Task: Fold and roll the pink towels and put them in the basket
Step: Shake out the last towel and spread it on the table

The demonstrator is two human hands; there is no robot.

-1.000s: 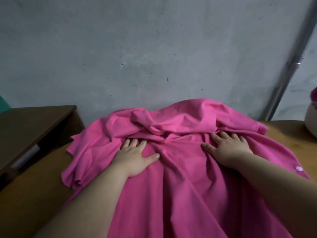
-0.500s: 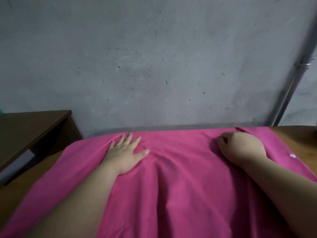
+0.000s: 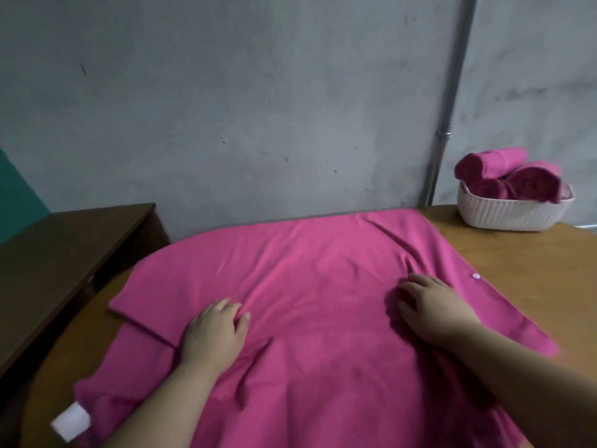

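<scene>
Spread wide, a pink towel [image 3: 323, 279] is seen covering most of a wooden table [image 3: 517, 270], with its near part lost below the frame. It is pressed by the left hand [image 3: 214, 333], laid palm down with fingers loosely bent, and by the right hand [image 3: 431, 307], blurred but likewise slack on the cloth. No fold is seen pinched by either. Trouble may be expected from the layers. At the left an upper edge is set askew over a lower one, where a white tag [image 3: 71, 421] is exposed, and long creases are left between the hands. Should rolling be begun like this, a lopsided, loose roll is likely to be produced. A white stud [image 3: 475, 276] near the right edge could also be caught inside. Further risk is posed by the white basket [image 3: 510, 215] at the table's far right corner, well apart from the hands. It is already heaped with rolled towels [image 3: 529, 185], so a slack roll might be tipped off. Behind, a grey concrete wall [image 3: 258, 108] is crossed by a metal pipe [image 3: 450, 101]. A dark wooden cabinet [image 3: 64, 253] is placed at the left.
</scene>
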